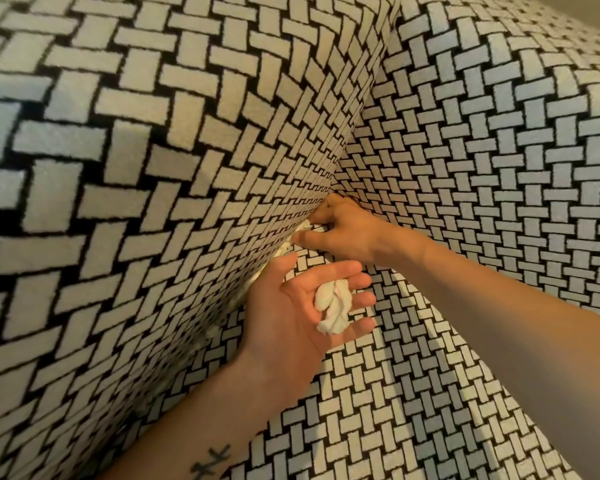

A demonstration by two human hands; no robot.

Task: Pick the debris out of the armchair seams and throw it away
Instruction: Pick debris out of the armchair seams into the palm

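Mid-collection, nothing thrown away yet. Right hand (343, 233) is at the seam (340, 161), thumb and forefinger closed in a pinch on a white scrap (303, 226) that's half buried in the crease, right at the fingertips. Left hand (291, 317) is palm up just below, fingers (357, 282) relaxed and near straight, carrying a crumpled white wad (331, 306) that lies loose across them, not gripped. More white bits (238, 299) show along the crease behind the left hand, toward its wrist side. Next move as I read it: pull the scrap straight out along the crease, drop it onto the wad, then work down the line. The side panel (153, 202) bulges tight against the seat cushion (395, 393), so there's little room in the crease; open room is over the cushion, on the palm side of both hands. No bin in view.
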